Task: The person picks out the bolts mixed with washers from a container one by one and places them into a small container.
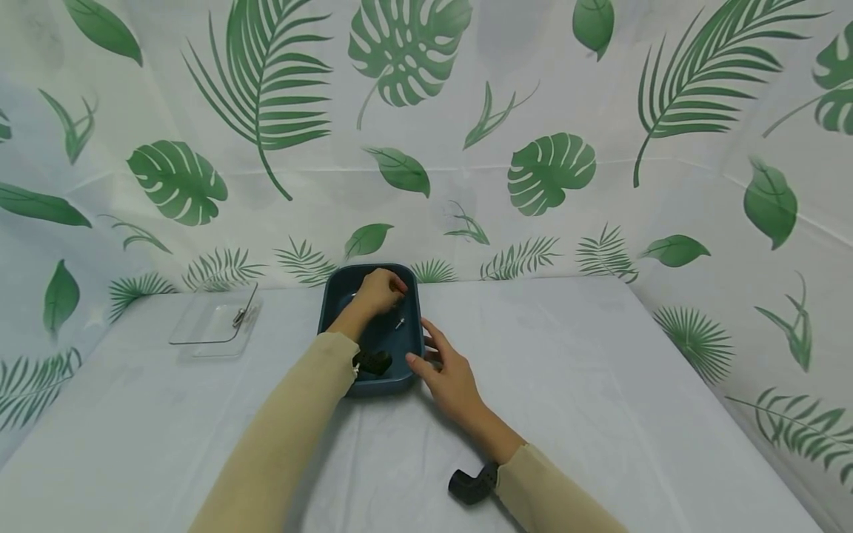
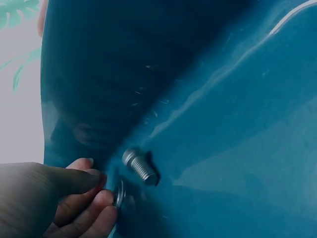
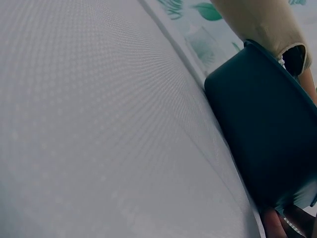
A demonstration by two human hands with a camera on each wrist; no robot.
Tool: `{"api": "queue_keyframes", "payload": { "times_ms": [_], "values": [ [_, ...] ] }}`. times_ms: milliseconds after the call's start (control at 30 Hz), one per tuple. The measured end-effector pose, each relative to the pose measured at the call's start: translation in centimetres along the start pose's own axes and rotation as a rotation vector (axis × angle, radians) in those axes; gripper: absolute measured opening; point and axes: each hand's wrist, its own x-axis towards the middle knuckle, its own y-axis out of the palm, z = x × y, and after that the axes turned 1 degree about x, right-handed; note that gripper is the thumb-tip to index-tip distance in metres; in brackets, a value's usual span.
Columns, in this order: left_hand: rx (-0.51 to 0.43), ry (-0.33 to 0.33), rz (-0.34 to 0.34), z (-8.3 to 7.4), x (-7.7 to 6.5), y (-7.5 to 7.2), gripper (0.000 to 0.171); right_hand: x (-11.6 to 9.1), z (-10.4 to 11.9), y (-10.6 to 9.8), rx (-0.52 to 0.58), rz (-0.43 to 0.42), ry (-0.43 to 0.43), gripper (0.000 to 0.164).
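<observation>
A dark blue bin (image 1: pixel 400 381) stands on the white-covered table. My left hand (image 1: pixel 378 290) reaches into its far part, and there its fingertips pinch a small metal ring (image 2: pixel 119 193) close to the wall. Next to those fingers a silver socket-head bolt (image 2: pixel 140 166) lies on the bin floor; the head view shows the bolt (image 1: pixel 400 323) too. My right hand (image 1: pixel 453 377) rests against the bin's right side near the front corner, thumb and fingers spread. In the right wrist view only parts of the right fingers (image 3: pixel 275 223) show, low beside the bin.
Left of the bin is a clear plastic box (image 1: pixel 213 326) with small metal pieces inside, one edge raised. A black wrist mount (image 1: pixel 473 485) sits by the right cuff, another (image 1: pixel 375 362) over the bin. A leaf-patterned cloth (image 1: pixel 466 148) hangs behind the table.
</observation>
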Motion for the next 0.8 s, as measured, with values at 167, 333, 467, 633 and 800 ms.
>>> {"api": "queue_keyframes", "payload": {
  "times_ms": [167, 333, 467, 633, 800],
  "values": [
    [0.109, 0.040, 0.055, 0.2, -0.2, -0.5, 0.020, -0.1, 0.2, 0.2, 0.008, 0.004, -0.007, 0.064],
    [0.171, 0.085, 0.148, -0.2, -0.8, -1.5, 0.018, -0.2, 0.3, 0.4, 0.011, 0.002, -0.014, 0.064],
    [0.221, 0.092, 0.269, -0.9, -1.3, -2.4, 0.014, -0.1, 0.3, 0.5, 0.015, 0.002, -0.015, 0.064],
    [0.301, 0.086, 0.446, -1.5, -2.0, -2.9, 0.016, 0.0, 0.3, 0.3, 0.012, 0.001, -0.018, 0.065],
    [0.283, 0.104, 0.462, -1.0, -2.1, -2.2, 0.021, 0.0, 0.1, 0.1, 0.002, -0.003, -0.023, 0.065]
  ]
}}
